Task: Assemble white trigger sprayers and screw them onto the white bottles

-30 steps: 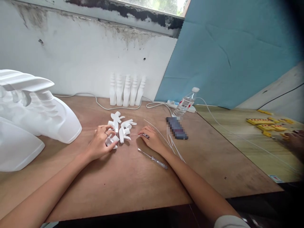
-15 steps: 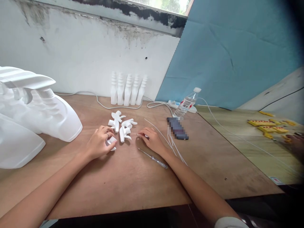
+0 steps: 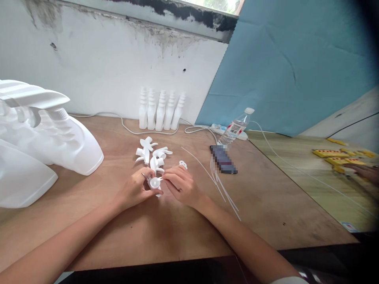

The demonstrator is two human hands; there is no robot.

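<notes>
My left hand (image 3: 137,187) grips a white spray trigger head (image 3: 155,182), its round collar opening turned up. My right hand (image 3: 180,184) is closed at the collar's right side, fingertips pinching a small white piece (image 3: 160,178) whose kind I cannot make out. Just beyond the right knuckles lie small white rings (image 3: 183,164), partly hidden. Several more white spray trigger heads (image 3: 145,150) lie in a loose group on the table, past my left hand.
Large white spray bottles (image 3: 71,146) stand at left. Several small ribbed white bottles (image 3: 160,112) line the wall. At right are thin white tubes (image 3: 226,191), a dark phone (image 3: 223,159), a water bottle (image 3: 235,128) and a power strip (image 3: 242,135). Another person's hand (image 3: 365,170) is near yellow parts (image 3: 340,161).
My left hand has moved right and now holds the spray head opening-up. My right hand has moved in against it, uncovering the rings. The screwdriver on the table is no longer visible.
</notes>
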